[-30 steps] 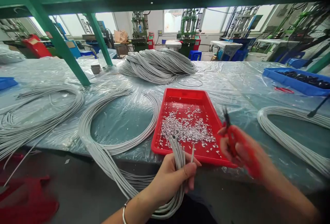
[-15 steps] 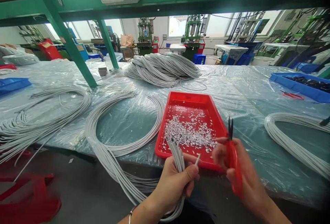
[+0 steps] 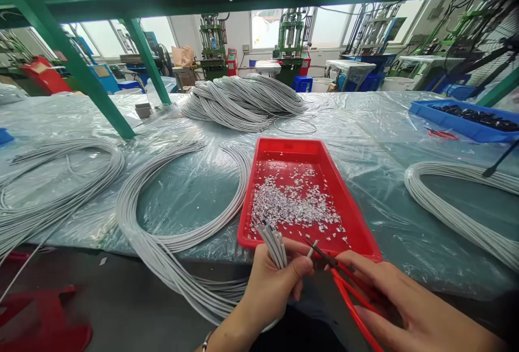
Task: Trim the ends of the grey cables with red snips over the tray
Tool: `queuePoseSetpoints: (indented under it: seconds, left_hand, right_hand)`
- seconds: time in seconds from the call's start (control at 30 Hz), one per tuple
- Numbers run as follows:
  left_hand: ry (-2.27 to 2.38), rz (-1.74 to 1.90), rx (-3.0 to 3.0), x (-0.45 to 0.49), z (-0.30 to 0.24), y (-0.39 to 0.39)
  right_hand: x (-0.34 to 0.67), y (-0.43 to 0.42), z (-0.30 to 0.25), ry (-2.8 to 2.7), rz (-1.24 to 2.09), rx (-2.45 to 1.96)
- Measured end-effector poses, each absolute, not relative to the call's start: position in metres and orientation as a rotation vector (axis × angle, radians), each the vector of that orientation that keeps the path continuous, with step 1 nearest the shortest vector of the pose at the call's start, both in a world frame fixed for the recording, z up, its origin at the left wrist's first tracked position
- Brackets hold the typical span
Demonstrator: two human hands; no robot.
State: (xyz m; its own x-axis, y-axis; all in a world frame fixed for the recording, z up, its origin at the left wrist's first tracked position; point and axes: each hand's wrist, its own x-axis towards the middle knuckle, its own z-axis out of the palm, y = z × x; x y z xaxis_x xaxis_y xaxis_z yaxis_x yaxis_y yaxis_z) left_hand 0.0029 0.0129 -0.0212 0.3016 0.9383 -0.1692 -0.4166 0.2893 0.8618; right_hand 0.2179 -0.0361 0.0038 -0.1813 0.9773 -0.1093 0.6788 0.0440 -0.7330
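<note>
holding scissors (image 3: 332,262) at a cable (image 3: 313,248), right hand (image 3: 395,298) faces left hand (image 3: 273,284).

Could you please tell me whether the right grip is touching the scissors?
Touching. The head view shows the right grip holding the scissors by their red part, with no gap between them.
</note>
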Motion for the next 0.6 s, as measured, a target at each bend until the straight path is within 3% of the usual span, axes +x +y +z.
queuePoseSetpoints:
  seconds: [0.3, 0.6]
  left_hand:
    - [0.795, 1.138, 0.841, 0.004, -0.028, 0.009]
    - [0.488, 0.897, 0.742, -0.006, -0.029, 0.013]
  right_hand:
    - [0.223, -0.033, 0.021, -1.959, 1.011, -1.554]
    - [0.240, -0.016, 0.010, -2.239, 1.032, -1.314]
